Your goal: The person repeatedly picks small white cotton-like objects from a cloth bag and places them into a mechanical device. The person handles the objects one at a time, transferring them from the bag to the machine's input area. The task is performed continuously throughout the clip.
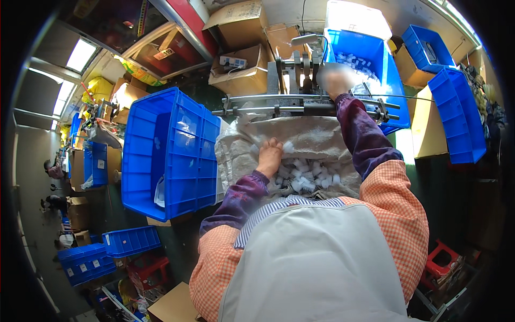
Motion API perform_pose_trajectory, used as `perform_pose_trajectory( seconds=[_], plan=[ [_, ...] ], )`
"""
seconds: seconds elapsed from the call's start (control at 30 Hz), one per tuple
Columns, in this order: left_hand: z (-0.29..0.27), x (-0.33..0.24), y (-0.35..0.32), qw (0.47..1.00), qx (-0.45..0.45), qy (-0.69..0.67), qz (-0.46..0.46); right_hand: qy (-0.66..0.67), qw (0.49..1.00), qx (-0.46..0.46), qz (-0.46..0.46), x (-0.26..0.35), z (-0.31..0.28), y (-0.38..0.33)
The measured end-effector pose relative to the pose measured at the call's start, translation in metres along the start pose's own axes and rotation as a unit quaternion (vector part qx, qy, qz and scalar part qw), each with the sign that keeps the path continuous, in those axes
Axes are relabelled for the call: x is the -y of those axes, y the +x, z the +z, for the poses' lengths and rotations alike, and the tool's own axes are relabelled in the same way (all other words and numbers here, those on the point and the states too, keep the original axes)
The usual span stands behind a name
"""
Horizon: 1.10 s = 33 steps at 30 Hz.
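My left hand (270, 156) is over a beige cloth (236, 140) in front of me, its fingers curled together. A small white plastic piece (288, 147) shows at its fingertips, apparently in its grasp. Just right of and below that hand lies a heap of similar translucent white pieces (307, 176). My right hand (337, 80) is stretched forward beside the bench machine (304, 72) with its metal rods and wheels. That hand is blurred, so its fingers and anything in them cannot be made out.
Past my right hand, a blue bin (387, 59) holds more white pieces. A large blue crate (170, 153) stands on its side to the left of the cloth. Cardboard boxes (238, 70) sit behind the machine, and stacked blue crates (456, 115) are at the right.
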<state>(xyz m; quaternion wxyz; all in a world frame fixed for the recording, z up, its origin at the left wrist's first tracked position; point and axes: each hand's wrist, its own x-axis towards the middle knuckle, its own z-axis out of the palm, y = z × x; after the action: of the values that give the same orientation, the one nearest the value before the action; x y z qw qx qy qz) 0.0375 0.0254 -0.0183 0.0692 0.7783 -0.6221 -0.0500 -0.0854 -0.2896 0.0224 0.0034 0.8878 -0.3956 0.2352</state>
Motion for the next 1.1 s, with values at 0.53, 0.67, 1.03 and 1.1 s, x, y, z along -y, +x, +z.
perform_pose_trajectory(
  seconds=[0.53, 0.67, 1.03, 1.1],
  plan=[
    [-0.030, -0.035, 0.003, 0.993, -0.038, -0.092, 0.062, 0.072, 0.996, 0.048, 0.007, -0.012, 0.017, 0.014],
    [-0.019, -0.031, 0.000, 0.994, 0.004, -0.092, 0.062, 0.075, 0.997, 0.027, -0.006, -0.013, 0.017, 0.012],
    [0.005, -0.017, 0.000, 0.992, -0.029, -0.114, 0.049, 0.142, 0.990, -0.004, -0.014, -0.015, 0.021, 0.012],
    [0.004, -0.017, 0.000, 0.993, -0.029, -0.105, 0.052, 0.167, 0.986, 0.010, 0.005, -0.014, 0.021, 0.013]
  ],
)
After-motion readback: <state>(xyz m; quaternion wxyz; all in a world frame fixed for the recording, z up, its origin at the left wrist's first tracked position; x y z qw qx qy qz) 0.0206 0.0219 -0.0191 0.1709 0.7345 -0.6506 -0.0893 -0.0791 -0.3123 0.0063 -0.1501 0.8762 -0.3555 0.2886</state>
